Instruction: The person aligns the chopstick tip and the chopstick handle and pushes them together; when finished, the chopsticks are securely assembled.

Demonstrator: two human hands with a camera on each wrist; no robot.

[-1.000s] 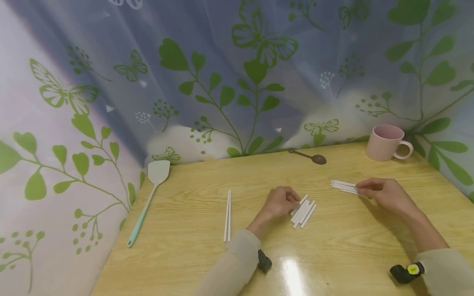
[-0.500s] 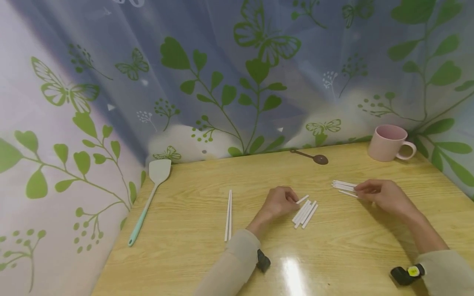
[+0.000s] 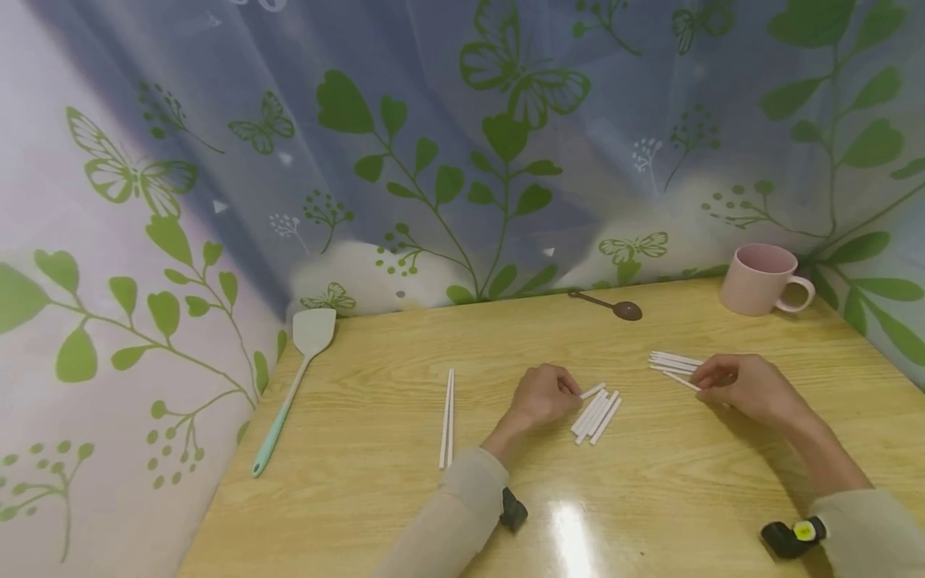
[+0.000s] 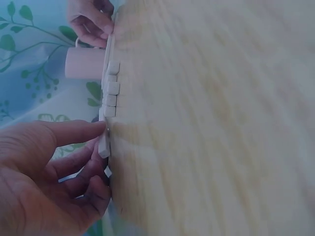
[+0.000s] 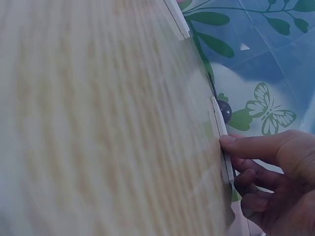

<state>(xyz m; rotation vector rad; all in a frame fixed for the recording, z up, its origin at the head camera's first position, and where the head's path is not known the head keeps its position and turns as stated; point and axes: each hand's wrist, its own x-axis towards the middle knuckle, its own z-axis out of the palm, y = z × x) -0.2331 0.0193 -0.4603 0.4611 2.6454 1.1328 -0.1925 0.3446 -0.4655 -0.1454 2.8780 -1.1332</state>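
In the head view my left hand [image 3: 543, 395] pinches the end of a short white stick [image 3: 592, 391] at the upper left of a small pile of short white sticks [image 3: 596, 417]. The left wrist view shows that stick [image 4: 103, 145] between thumb and fingers, with square stick ends beyond it. Further right, my right hand [image 3: 747, 387] pinches a thin white stick [image 3: 681, 381] lying at an angle beside a row of similar thin sticks [image 3: 672, 360]. In the right wrist view the thumb rests along the white sticks [image 5: 222, 132] near the tabletop.
A pair of white chopsticks [image 3: 447, 417] lies left of the left hand. A spatula with a mint handle [image 3: 270, 440] rests along the table's left side. At the back are a brown spoon [image 3: 625, 310] and a pink mug [image 3: 759, 281], before a patterned curtain [image 3: 433, 144].
The short stick in the left hand has turned flatter and apart from the pile. The thin stick at the right hand has swung away from its row, its near end shifting towards the person.
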